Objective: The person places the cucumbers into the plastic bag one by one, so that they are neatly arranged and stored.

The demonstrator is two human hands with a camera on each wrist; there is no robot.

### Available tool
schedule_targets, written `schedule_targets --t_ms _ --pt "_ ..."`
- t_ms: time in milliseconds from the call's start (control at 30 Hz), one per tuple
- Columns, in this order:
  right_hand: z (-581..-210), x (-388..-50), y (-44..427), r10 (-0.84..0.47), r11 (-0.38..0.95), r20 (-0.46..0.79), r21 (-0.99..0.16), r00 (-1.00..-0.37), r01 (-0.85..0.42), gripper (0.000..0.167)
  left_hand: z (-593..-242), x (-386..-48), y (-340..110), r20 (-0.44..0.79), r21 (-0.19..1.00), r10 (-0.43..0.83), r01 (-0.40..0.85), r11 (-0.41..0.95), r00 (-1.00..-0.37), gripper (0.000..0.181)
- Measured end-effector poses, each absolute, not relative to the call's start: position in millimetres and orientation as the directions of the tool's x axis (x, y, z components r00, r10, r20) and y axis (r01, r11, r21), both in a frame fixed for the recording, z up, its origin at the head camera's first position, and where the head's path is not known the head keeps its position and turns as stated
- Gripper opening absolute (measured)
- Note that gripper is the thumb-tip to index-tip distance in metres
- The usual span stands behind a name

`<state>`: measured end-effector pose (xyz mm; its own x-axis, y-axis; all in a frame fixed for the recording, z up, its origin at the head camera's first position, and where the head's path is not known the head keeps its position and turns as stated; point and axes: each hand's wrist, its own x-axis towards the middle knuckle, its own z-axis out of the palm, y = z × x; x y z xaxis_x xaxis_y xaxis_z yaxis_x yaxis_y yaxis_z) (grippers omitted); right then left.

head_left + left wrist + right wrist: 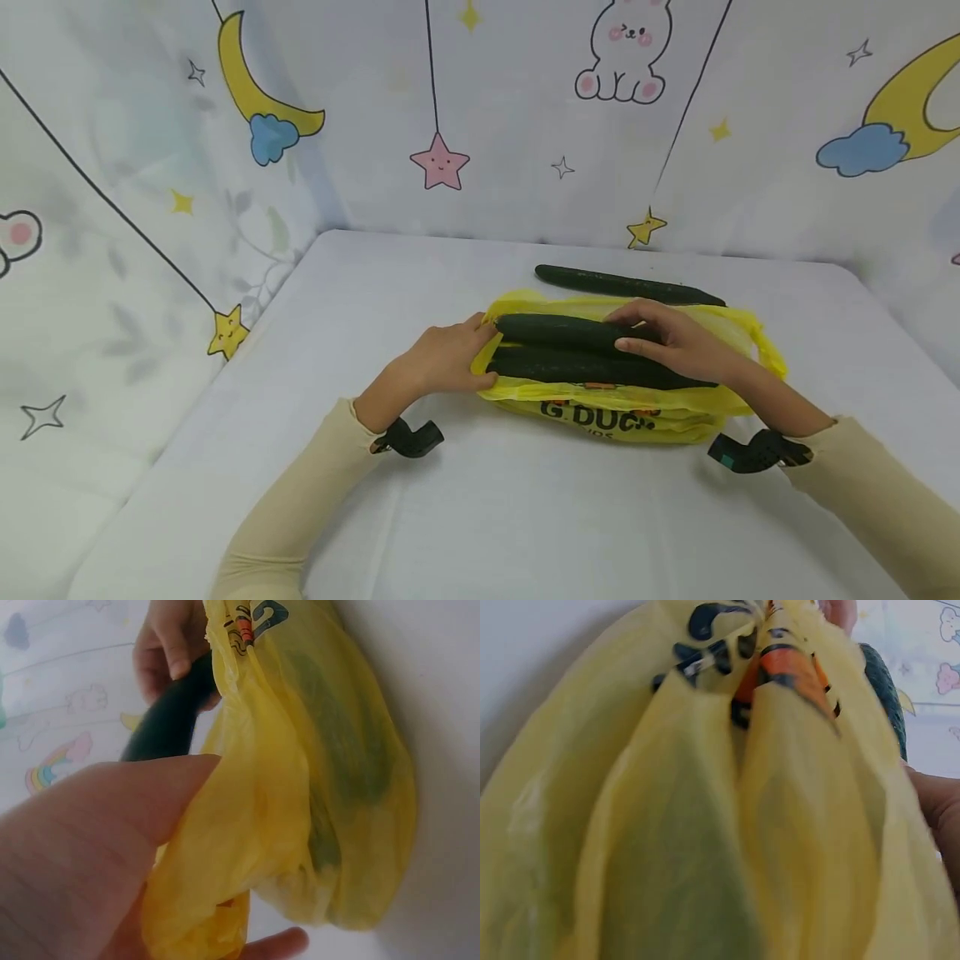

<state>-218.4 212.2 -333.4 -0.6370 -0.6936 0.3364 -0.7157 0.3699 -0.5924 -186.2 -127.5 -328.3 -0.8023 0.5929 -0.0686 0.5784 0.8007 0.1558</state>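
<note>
A yellow plastic bag (622, 421) with dark lettering lies on the table, its mouth spread upward around dark green cucumbers. One cucumber (555, 331) lies uppermost in the opening, and my right hand (675, 337) grips it near its right end, thumb on the near side. Below it another cucumber (570, 367) rests along the bag. At the bag's left end my left hand (450, 358) holds the rim; in the left wrist view the yellow film (240, 810) passes between its thumb and fingers. Most of the right hand is hidden behind the bag in the right wrist view.
A further cucumber (630, 285) lies on the white table (525, 517) just behind the bag. Patterned cloth (517, 108) with moons and stars hangs behind and to the left of the table. A dark camera mount sits on each wrist.
</note>
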Motion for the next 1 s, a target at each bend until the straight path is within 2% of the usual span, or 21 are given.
schedule_targets --t_ms 200,800,1000 --pt "-346 -218 223 -0.68 0.441 0.289 -0.573 -0.673 -0.691 0.032 -332 -186 -127 -0.086 0.2 0.585 0.561 0.803 -0.807 0.08" --pt "-352 -215 211 -0.675 0.493 0.315 -0.479 -0.667 -0.726 0.032 -330 -185 -128 -0.081 0.197 0.579 0.556 0.807 -0.812 0.08" --pt "-351 -214 208 -0.649 0.549 0.282 -0.47 -0.707 -0.692 0.029 -329 -185 -127 -0.092 0.201 0.575 0.55 0.81 -0.813 0.08"
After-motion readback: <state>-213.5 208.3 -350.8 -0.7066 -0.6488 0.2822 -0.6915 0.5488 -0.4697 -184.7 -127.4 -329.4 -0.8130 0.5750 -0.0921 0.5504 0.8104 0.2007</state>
